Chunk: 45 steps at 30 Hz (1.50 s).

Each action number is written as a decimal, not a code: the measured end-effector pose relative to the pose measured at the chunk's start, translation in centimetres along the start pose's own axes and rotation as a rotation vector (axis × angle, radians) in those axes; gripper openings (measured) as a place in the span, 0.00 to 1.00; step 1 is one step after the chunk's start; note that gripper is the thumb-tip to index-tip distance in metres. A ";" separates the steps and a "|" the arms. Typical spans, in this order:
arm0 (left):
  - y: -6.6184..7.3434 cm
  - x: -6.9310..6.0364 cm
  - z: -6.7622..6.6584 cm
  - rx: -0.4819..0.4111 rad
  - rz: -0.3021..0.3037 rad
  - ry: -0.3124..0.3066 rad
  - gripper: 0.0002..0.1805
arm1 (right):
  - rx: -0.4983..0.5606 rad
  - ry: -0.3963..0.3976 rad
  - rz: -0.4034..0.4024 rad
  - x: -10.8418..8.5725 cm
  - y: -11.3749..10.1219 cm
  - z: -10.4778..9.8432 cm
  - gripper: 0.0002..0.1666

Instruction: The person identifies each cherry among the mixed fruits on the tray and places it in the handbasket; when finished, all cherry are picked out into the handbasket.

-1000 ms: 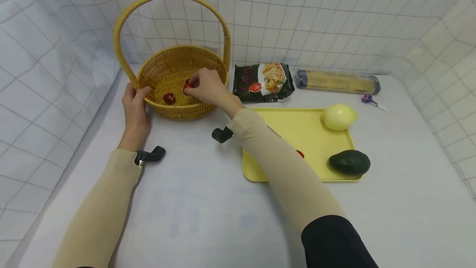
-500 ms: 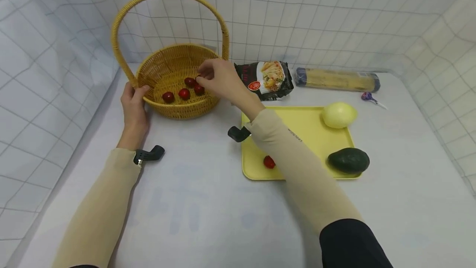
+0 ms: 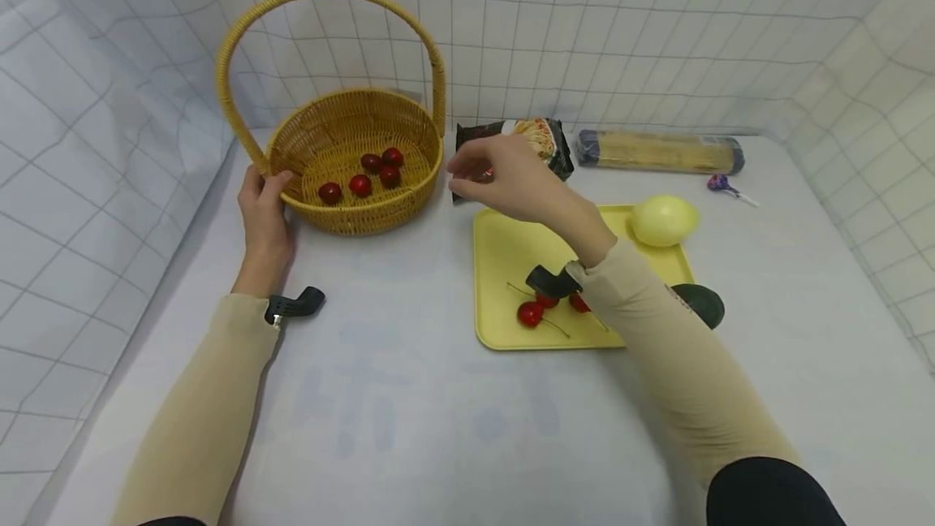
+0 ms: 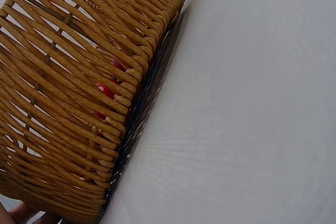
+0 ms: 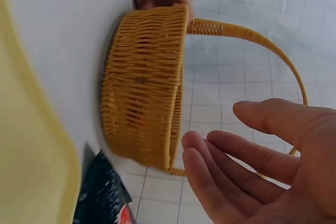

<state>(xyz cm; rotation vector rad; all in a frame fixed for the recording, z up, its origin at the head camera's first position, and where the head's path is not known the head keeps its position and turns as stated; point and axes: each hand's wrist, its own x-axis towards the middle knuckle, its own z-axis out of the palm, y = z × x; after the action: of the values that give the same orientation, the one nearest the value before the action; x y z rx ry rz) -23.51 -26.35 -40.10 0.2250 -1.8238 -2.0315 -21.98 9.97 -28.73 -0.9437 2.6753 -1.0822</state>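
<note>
My left hand (image 3: 264, 217) grips the near left rim of a wicker basket (image 3: 351, 222), its thumb over the edge. Several red cherries (image 3: 360, 185) lie on the basket's floor; through the weave in the left wrist view a bit of red cherry (image 4: 106, 89) shows. My right hand (image 3: 519, 181) hangs in the air right of the basket, above the noodle packet, fingers loosely bent and apart from the thumb. Nothing is between them in the right wrist view, where the hand (image 5: 262, 166) faces the basket (image 5: 144, 82). More cherries (image 3: 530, 314) with stems lie on the yellow tray (image 3: 489, 266), partly behind the right wrist camera.
At the back stand a black noodle packet (image 3: 558, 153) and a long pack of dry pasta (image 3: 661, 153). A lollipop (image 3: 719, 183) lies on the right. A yellow lemon-like fruit (image 3: 663, 221) and a dark green avocado (image 3: 701, 304), partly behind the sleeve, sit at the tray's right edge.
My right hand let go of cherries in the basket and moved out to the right. More cherries now show in the basket and on the tray. The left hand stayed on the rim.
</note>
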 end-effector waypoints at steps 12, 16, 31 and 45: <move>-0.1 0.3 -0.1 0.023 0.009 -0.020 0.26 | 0.022 0.039 0.006 -6.3 1.7 -0.1 0.13; -0.2 0.3 -0.1 0.007 0.001 -0.014 0.26 | 0.057 0.028 0.025 -8.4 2.2 0.1 0.16; 0.1 -0.1 0.0 0.024 0.008 -0.012 0.27 | 0.139 -0.190 0.101 -10.8 6.2 -1.5 0.28; -0.1 -0.1 -0.1 0.002 0.014 -0.013 0.26 | 0.210 -0.483 0.134 -11.7 8.6 -1.3 0.29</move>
<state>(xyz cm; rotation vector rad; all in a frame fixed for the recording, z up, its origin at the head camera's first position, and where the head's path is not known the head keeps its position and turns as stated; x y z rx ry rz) -23.44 -26.37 -40.24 0.1995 -1.8297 -2.0262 -17.35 22.33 -34.91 -0.8427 2.1556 -0.9392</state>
